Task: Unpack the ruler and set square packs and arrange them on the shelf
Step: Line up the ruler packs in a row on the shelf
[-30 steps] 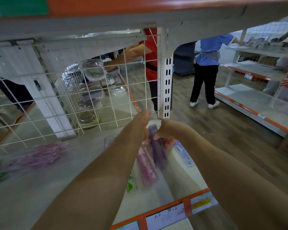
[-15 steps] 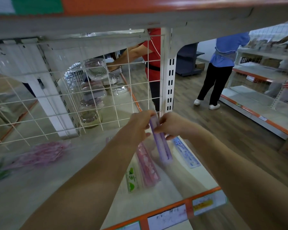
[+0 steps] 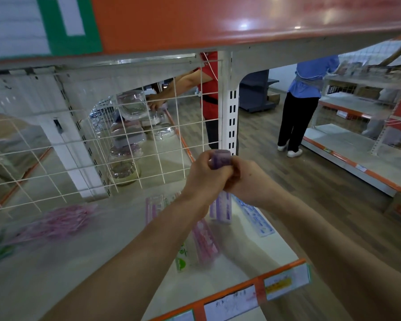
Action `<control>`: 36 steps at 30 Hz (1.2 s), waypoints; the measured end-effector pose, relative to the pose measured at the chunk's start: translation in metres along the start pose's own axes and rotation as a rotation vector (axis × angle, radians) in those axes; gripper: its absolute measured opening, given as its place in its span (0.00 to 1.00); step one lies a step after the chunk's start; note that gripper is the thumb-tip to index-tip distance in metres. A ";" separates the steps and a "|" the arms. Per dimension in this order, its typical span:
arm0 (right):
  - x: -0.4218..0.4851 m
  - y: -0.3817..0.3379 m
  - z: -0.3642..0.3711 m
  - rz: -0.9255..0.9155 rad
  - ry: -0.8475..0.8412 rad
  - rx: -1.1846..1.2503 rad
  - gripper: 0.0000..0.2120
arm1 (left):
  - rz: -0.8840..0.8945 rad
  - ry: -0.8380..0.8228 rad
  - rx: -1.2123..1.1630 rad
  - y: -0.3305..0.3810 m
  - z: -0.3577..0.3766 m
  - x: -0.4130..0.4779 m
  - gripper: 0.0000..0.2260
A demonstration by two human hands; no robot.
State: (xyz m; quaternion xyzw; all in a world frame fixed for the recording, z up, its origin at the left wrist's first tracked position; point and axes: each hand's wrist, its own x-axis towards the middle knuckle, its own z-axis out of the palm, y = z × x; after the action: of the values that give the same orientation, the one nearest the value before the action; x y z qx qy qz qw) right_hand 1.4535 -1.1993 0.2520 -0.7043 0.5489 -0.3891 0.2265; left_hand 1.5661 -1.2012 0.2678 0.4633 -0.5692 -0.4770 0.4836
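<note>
change: left hand (image 3: 206, 176) and right hand (image 3: 249, 180) have risen, bunching on top end of purple ruler pack (image 3: 220, 159) | fingers: both sets clamped on pack | pack: hanging just in front of white upright post (image 3: 228, 107) | meaning: probably opening it; arranging on shelf (image 3: 90, 251) pending

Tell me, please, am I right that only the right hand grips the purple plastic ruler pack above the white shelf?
No: the head view shows the left hand and the right hand both gripping the purple ruler pack above the white shelf.
</note>
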 end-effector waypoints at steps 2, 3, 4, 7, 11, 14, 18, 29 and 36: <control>-0.002 -0.001 -0.002 -0.001 0.020 -0.003 0.13 | 0.008 0.016 -0.005 0.000 0.000 0.000 0.16; -0.002 -0.002 -0.003 -0.007 0.030 -0.004 0.11 | 0.017 0.019 0.005 -0.001 0.001 0.000 0.16; -0.003 -0.002 -0.002 -0.012 0.034 -0.011 0.09 | 0.020 0.019 0.016 -0.001 0.002 -0.001 0.16; -0.007 0.002 0.006 0.012 -0.011 -0.064 0.08 | -0.011 0.017 0.032 -0.007 0.004 -0.004 0.12; -0.008 0.001 0.008 0.026 0.008 -0.032 0.07 | -0.018 0.031 0.007 -0.006 0.004 -0.001 0.10; -0.010 0.003 0.011 0.059 -0.027 -0.059 0.05 | -0.084 0.022 0.005 -0.007 0.003 0.002 0.05; -0.011 0.001 0.007 0.161 -0.066 0.059 0.08 | -0.137 0.035 -0.148 -0.001 -0.004 0.011 0.07; -0.012 -0.032 -0.006 0.242 -0.379 -0.201 0.18 | -0.358 0.108 -0.579 -0.006 -0.015 0.037 0.14; -0.011 -0.030 0.002 0.225 -0.362 -0.223 0.16 | -0.391 0.039 -0.599 -0.013 -0.020 0.042 0.19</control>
State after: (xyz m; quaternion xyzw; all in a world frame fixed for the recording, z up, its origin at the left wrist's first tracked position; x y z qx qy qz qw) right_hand 1.4723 -1.1799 0.2701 -0.7176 0.6141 -0.1658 0.2838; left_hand 1.5822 -1.2461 0.2612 0.4102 -0.2954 -0.6973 0.5082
